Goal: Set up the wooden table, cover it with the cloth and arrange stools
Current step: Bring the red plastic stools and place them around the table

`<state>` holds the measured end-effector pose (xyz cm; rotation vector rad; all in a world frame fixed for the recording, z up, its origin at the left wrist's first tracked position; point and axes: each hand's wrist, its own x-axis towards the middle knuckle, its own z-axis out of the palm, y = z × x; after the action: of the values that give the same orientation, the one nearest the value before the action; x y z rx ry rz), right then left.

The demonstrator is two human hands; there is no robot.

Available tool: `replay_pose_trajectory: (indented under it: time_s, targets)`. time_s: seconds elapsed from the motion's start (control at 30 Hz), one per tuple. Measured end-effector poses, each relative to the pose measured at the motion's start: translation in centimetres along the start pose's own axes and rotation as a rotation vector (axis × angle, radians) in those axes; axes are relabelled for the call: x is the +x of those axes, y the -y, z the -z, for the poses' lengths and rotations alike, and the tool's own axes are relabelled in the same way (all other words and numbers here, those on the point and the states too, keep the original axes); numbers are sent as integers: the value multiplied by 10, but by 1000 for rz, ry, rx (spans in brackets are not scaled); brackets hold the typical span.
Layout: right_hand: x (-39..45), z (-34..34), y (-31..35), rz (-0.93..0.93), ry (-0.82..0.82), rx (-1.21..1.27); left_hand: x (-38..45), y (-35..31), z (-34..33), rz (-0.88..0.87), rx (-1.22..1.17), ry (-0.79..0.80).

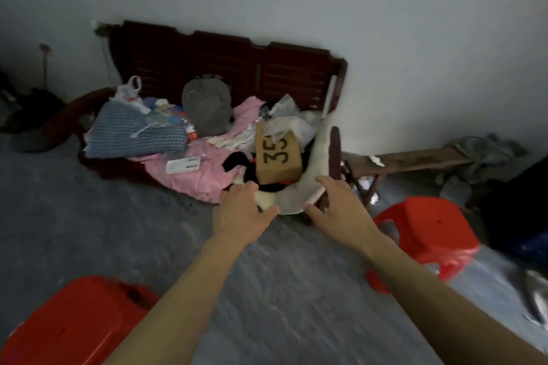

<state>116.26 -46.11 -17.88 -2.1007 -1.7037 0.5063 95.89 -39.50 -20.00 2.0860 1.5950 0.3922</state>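
The dark red wooden bench [225,68] is sitting against the wall, heaped with clothes. Two red plastic stools [427,234] are flanking my arms. A brown cardboard box [277,158] is showing "35". My left hand [241,210] and right hand [341,201], fingers spread, are reaching at a white cloth [314,181].

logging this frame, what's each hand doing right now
Left hand: open, fingers on the white cloth.
Right hand: open, at the cloth's edge, not gripping.

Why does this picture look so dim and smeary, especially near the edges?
Head view: the room light is low and flat, with no glare; the red stools and floor at the edges are motion-blurred; the wide lens bends the bench; the hands are soft.
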Motion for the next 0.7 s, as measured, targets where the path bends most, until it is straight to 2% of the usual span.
replay_pose_trajectory:
  time_s: [0.17,0.33,0.47,0.7]
  targets:
    - [-73,63,-116,-158,-94,42,-17,-115,-67,-133,68,96]
    - [-151,106,-217,-327,-162,91,-54,-219,-136,-236,39,172]
    - [-186,136,-265,-405,-222,123,-68,-274,-179,-285,75,247]
    - [-193,172,-329,-543,-290,176,-27,-356,-226,-426,103,291]
